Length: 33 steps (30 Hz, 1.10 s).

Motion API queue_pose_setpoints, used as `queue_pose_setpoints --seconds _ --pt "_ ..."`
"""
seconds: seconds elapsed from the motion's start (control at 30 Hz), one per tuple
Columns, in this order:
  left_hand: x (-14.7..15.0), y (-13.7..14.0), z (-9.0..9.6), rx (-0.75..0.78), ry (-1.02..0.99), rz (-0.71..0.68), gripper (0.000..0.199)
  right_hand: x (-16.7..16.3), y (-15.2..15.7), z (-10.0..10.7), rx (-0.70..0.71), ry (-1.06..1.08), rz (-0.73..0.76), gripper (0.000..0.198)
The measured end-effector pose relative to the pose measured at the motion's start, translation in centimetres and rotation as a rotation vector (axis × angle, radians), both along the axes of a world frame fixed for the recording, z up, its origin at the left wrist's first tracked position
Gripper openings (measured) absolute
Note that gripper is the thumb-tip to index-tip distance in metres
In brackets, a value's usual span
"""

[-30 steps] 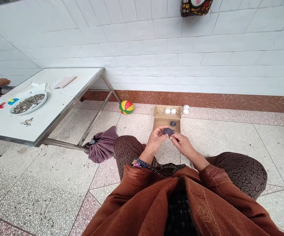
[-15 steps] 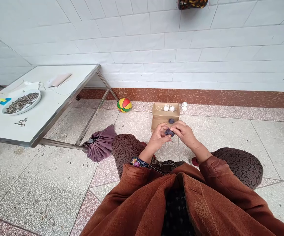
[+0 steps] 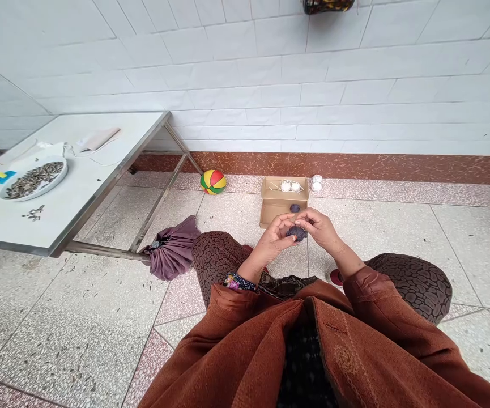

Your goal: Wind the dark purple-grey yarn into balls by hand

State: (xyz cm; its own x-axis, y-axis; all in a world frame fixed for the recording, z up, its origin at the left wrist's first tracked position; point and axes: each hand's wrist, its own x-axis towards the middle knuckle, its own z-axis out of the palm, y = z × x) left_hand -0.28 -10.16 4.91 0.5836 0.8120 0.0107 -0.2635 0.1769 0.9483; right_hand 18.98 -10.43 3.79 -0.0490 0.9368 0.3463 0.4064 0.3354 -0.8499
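Observation:
My left hand holds a small dark purple-grey ball of yarn between thumb and fingers. My right hand is pinched closed at the ball's upper right side; a strand between its fingertips is too fine to make out. Just beyond my hands an open cardboard box rests on the floor. Inside it lies another dark yarn ball, and two white yarn balls with loose ends sit in its far half. Two more white balls are on the floor right of the box.
At left stands a white table with metal legs, bearing a plate of sunflower seeds. A striped ball and a purple cloth bag are on the floor by its legs. The tiled wall rises behind the box.
The yarn ball has turned in my left hand and shows more of its surface. My right fingers have shifted slightly to the right. The whole view has moved a little.

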Motion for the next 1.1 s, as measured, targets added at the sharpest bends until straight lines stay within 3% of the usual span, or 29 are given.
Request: queue_pose_setpoints --seconds 0.17,0.37,0.5,0.67,0.83,0.97,1.1 --pt "0.0 -0.2 0.4 -0.102 -0.043 0.031 0.039 -0.8 -0.7 -2.2 -0.081 0.067 -0.028 0.017" --pt "-0.5 0.2 0.3 -0.204 -0.13 0.137 0.04 -1.6 -2.1 -2.6 -0.046 -0.073 0.034 0.018" --pt "-0.8 0.7 -0.1 -0.166 -0.084 0.19 0.041 -1.7 -2.8 -1.5 0.014 -0.164 0.13 0.017" --pt "-0.6 1.0 -1.1 0.007 0.081 0.306 0.056 -1.4 -2.8 1.3 0.095 -0.21 0.257 0.017" --pt "-0.4 0.4 -0.7 0.098 0.106 0.192 0.063 -0.7 -0.6 2.9 0.136 -0.141 0.155 0.019" --pt "-0.5 -0.1 0.2 0.047 -0.013 0.123 0.06 -0.6 0.1 1.3 0.048 -0.034 0.084 0.021" --pt "-0.5 -0.1 0.4 -0.033 -0.075 0.148 0.044 -1.3 -1.0 -1.1 -0.029 -0.045 0.085 0.018"
